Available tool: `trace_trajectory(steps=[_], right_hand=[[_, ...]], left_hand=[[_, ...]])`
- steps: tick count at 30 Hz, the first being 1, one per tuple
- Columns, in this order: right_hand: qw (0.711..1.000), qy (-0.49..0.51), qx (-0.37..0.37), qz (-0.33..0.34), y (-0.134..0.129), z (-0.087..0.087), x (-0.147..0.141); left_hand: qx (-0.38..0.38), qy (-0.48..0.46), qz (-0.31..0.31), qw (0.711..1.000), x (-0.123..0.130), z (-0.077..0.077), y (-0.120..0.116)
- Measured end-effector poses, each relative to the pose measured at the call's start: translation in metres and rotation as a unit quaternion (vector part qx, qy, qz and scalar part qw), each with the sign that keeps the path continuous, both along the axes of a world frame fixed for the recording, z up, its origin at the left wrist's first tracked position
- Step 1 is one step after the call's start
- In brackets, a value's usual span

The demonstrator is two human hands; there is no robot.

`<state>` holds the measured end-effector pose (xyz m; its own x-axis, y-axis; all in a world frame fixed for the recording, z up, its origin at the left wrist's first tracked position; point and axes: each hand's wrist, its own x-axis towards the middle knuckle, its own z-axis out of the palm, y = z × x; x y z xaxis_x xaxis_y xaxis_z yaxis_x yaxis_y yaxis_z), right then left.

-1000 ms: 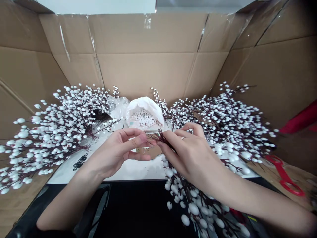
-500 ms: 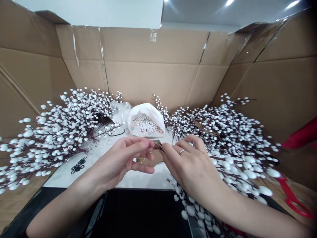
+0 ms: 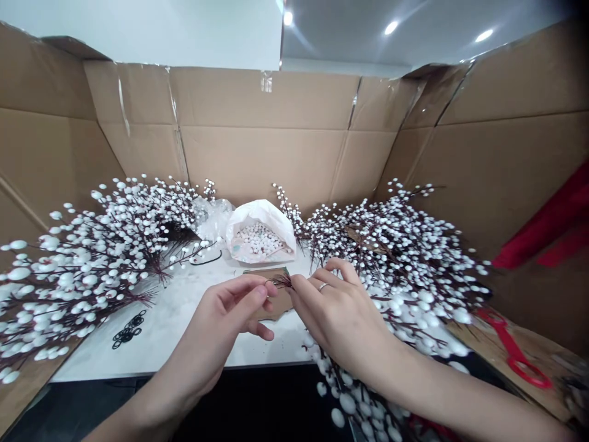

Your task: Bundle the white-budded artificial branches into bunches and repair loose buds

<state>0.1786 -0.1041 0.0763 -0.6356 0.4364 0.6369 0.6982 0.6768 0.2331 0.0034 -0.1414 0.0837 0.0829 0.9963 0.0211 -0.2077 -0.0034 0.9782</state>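
My right hand is closed around a bunch of thin dark stems, whose bare ends poke out to the left of its fingertips. White berries on branches hang below that palm and seem to belong to the same bunch. My left hand has its thumb and forefinger pinched together right at the stem ends, its other fingers loosely curled. What lies between that thumb and finger is too small to make out. Under both hands lies a piece of brown cardboard on the white table.
White berry branches are heaped at the left and right. A white bag of loose berries stands behind my hands, beside clear plastic. Black rubber bands lie front left. Red scissors lie at right. Cardboard walls surround the table.
My view has shifted right and tilted slightly up. My left fingers remain at the stem ends, and my right hand keeps its hold on the bunch.
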Motion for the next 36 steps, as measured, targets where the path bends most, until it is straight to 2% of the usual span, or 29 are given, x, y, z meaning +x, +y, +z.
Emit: trace_trajectory(steps=[3,5,10,14,21,28,32,36], right_hand=[[0.999,0.031,0.003,0.012,-0.002,-0.002,0.000],[0.999,0.043,0.012,0.018,-0.003,-0.006,0.000],[0.998,0.036,0.042,0.015,-0.007,-0.017,0.005],[0.998,-0.001,0.062,0.015,-0.010,-0.022,0.010],[0.995,-0.049,0.089,0.009,-0.011,-0.024,0.015],[0.984,-0.103,0.143,-0.002,-0.016,-0.023,0.016],[0.985,-0.129,0.114,-0.010,-0.017,-0.019,0.016],[0.989,-0.120,0.090,-0.003,-0.016,-0.015,0.017]], left_hand=[[0.020,-0.038,0.053,0.998,0.009,-0.010,-0.002],[0.022,-0.070,0.061,0.995,0.015,-0.014,-0.005],[-0.016,-0.135,0.020,0.991,0.020,-0.019,-0.013],[-0.041,-0.147,-0.011,0.988,0.019,-0.019,-0.017],[-0.062,-0.053,0.021,0.996,0.018,-0.020,-0.021],[-0.031,0.047,0.027,0.998,0.018,-0.023,-0.022],[0.014,0.114,0.056,0.992,0.021,-0.021,-0.025],[0.055,0.176,0.110,0.977,0.025,-0.021,-0.029]])
